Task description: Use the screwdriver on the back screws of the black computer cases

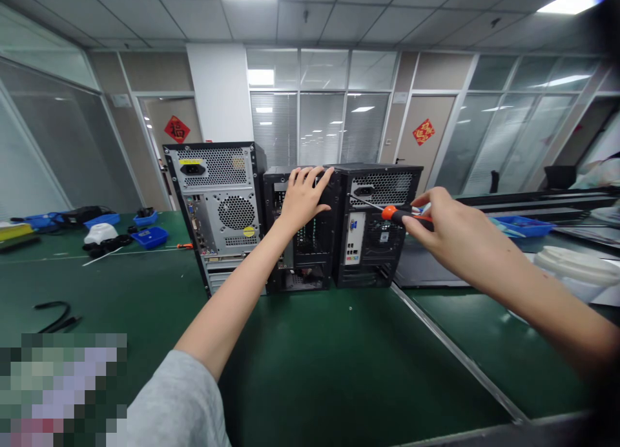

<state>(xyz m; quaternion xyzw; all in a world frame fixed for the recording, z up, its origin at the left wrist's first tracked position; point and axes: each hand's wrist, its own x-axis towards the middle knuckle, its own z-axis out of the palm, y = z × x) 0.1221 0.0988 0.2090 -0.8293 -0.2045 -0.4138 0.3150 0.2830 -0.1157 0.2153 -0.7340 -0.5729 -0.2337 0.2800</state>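
Three computer cases stand side by side with their backs toward me. My left hand lies with fingers spread on the upper rear of the middle computer case. In my right hand is a screwdriver with an orange and black handle. Its shaft points left, and the tip meets the upper left of the rear panel on the right computer case, near the power socket. Whether a screw sits under the tip is too small to tell. A taller silver-backed computer case stands at the left.
Blue trays with small parts sit on the green table at the left, near a white and black device. A black cable lies closer. Rightward are another blue tray and a pale round container.
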